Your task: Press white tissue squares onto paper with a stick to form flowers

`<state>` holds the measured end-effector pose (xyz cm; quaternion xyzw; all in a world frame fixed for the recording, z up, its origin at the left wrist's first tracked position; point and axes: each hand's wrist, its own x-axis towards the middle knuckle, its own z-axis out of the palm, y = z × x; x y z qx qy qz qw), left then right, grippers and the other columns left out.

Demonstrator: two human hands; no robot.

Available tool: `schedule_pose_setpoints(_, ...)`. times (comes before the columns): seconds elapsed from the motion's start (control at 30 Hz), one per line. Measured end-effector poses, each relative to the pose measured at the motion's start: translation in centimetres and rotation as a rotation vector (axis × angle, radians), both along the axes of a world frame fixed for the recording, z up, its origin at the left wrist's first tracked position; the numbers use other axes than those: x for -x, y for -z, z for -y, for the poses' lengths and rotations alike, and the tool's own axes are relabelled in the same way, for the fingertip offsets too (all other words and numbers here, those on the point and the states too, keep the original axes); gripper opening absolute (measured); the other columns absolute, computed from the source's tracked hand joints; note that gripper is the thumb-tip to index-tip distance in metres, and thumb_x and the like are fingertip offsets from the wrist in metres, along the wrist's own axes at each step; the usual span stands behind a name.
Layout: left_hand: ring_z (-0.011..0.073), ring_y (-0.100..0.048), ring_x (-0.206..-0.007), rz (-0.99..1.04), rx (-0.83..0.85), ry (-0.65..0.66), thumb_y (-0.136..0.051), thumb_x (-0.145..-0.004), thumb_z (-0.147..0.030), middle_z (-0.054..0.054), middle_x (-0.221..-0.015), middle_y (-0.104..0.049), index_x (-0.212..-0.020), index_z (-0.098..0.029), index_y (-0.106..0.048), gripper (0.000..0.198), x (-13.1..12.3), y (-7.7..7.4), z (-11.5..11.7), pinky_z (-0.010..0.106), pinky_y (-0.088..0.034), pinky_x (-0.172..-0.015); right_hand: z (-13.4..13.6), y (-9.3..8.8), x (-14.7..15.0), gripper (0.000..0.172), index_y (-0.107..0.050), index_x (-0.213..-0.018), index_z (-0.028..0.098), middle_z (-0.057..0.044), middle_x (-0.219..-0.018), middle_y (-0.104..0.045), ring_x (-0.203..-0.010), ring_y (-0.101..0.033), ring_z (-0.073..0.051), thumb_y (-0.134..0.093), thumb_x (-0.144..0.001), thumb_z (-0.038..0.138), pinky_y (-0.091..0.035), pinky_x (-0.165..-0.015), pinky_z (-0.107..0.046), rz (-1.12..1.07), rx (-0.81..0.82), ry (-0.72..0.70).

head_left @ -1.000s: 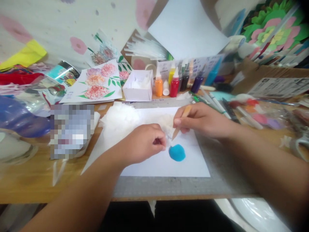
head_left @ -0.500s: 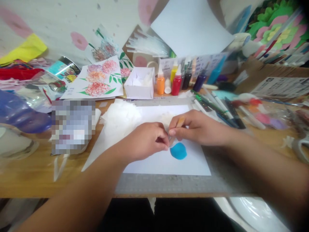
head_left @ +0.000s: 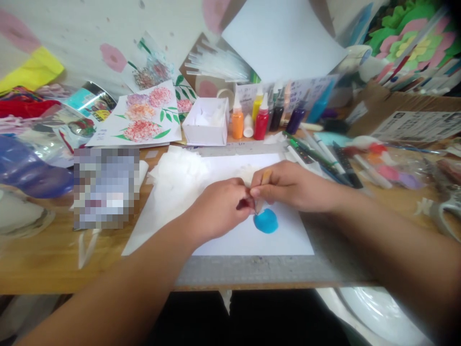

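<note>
My right hand [head_left: 288,186] is closed on a thin wooden stick [head_left: 265,178], whose tip points down just above a round blue paint blob [head_left: 266,221]. The blob lies on a white sheet of paper [head_left: 237,240] on a grey cutting mat [head_left: 252,271]. My left hand [head_left: 219,207] is pinched shut right against the stick's tip; what its fingers hold is too small to make out. Both hands touch each other over the sheet, beside a heap of thin white tissue paper [head_left: 180,173].
Behind the sheet stand a white open box [head_left: 206,127], small paint bottles, orange [head_left: 237,124] and red [head_left: 261,126] among them, and a flower painting [head_left: 140,120]. Pens and markers [head_left: 324,156] lie at right, scissors [head_left: 444,209] far right, plastic bags [head_left: 32,168] at left.
My right hand has moved left and down with the stick until it meets my left hand over the blue blob. My left hand has stayed almost in place.
</note>
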<state>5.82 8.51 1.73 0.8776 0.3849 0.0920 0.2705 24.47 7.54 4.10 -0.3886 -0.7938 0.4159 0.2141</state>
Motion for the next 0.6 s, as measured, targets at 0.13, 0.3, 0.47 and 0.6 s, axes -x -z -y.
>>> schedule_pose_setpoints(0.13, 0.0152, -0.058, -0.071, 0.017, -0.046, 0.004, -0.060, -0.079, -0.024, 0.001, -0.086, -0.062, -0.079, -0.021, -0.068, 0.009, -0.1, 0.4, -0.1, 0.029, -0.045, -0.065, -0.2, 0.1, 0.1, 0.026, -0.066, -0.070, 0.019, -0.001, -0.072, -0.070, -0.068, -0.062, -0.014, -0.050, -0.088, 0.026, -0.046, -0.067, -0.026, 0.031, -0.028, -0.014)
schedule_pose_setpoints(0.3, 0.0156, -0.058, -0.073, 0.019, -0.042, 0.004, -0.059, -0.080, -0.024, 0.001, -0.088, -0.062, -0.079, -0.021, -0.067, 0.008, 0.0, 0.5, -0.2, 0.029, -0.045, -0.068, -0.2, 0.2, 0.4, 0.027, -0.064, -0.066, 0.019, -0.001, -0.072, -0.068, -0.066, -0.060, -0.013, -0.048, -0.088, 0.025, -0.044, -0.066, -0.026, 0.065, -0.048, -0.003)
schedule_pose_setpoints(0.47, 0.0131, -0.057, -0.070, 0.069, -0.005, -0.059, -0.058, -0.080, -0.021, -0.001, -0.080, -0.063, -0.077, -0.020, -0.065, 0.008, 1.0, -0.3, -1.0, 0.026, -0.044, -0.065, -0.2, 0.3, 0.1, 0.024, -0.060, -0.062, 0.018, 0.001, -0.062, -0.061, -0.058, -0.054, -0.011, -0.055, -0.084, 0.026, -0.041, -0.057, -0.025, -0.077, -0.004, 0.091)
schedule_pose_setpoints(0.6, 0.0123, -0.058, -0.065, 0.119, 0.062, -0.177, -0.056, -0.080, -0.022, -0.003, -0.074, -0.065, -0.075, -0.021, -0.065, 0.010, 2.1, -1.1, -1.7, 0.024, -0.044, -0.060, -1.2, 0.9, -1.0, 0.020, -0.064, -0.070, 0.019, 0.001, -0.061, -0.059, -0.054, -0.052, -0.011, -0.058, -0.084, 0.032, -0.040, -0.051, -0.024, -0.455, -0.140, 0.456)
